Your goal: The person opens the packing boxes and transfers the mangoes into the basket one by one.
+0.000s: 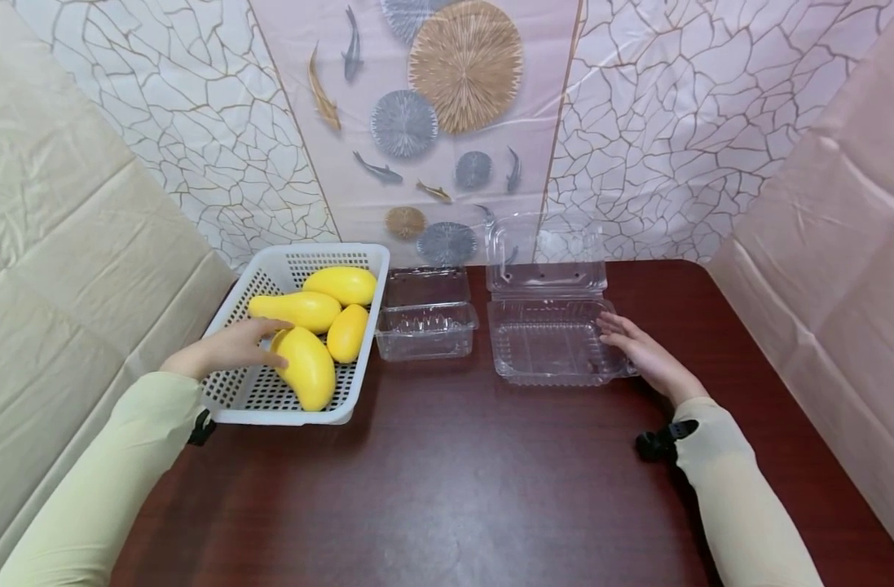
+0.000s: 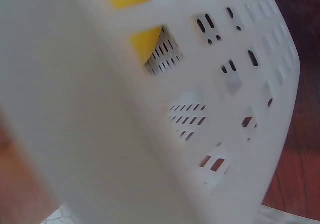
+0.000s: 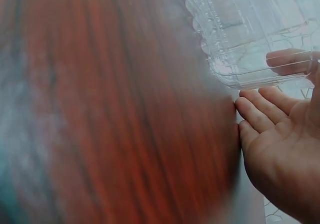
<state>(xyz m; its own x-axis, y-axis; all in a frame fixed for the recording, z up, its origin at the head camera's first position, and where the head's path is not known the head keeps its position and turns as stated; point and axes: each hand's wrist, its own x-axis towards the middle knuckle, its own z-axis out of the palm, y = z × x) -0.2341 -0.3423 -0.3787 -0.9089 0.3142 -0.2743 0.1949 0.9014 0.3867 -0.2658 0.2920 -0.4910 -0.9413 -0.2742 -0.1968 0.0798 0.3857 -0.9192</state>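
Head view: left hand point(image 1: 230, 346) is laid w/ fingers relaxed on the nearest yellow elongated squash point(image 1: 305, 367) in the white perforated plastic basket point(image 1: 270, 399); right hand point(image 1: 640, 350), fingers straight, is pressed to the rim of the open clear plastic clamshell box point(image 1: 545, 338) on the dark red wood counter point(image 1: 447, 481). Pick-up step judged; a firm grip is needed next. Left wrist view: basket wall point(image 2: 225, 108) blurred, hand unseen. Right wrist view: box point(image 3: 250, 33) cut off; thumb half hidden.

Bare table point(image 1: 432, 473) before the white basket point(image 1: 300, 416), small clamshell point(image 1: 426, 330) and open clamshell point(image 1: 549, 342).
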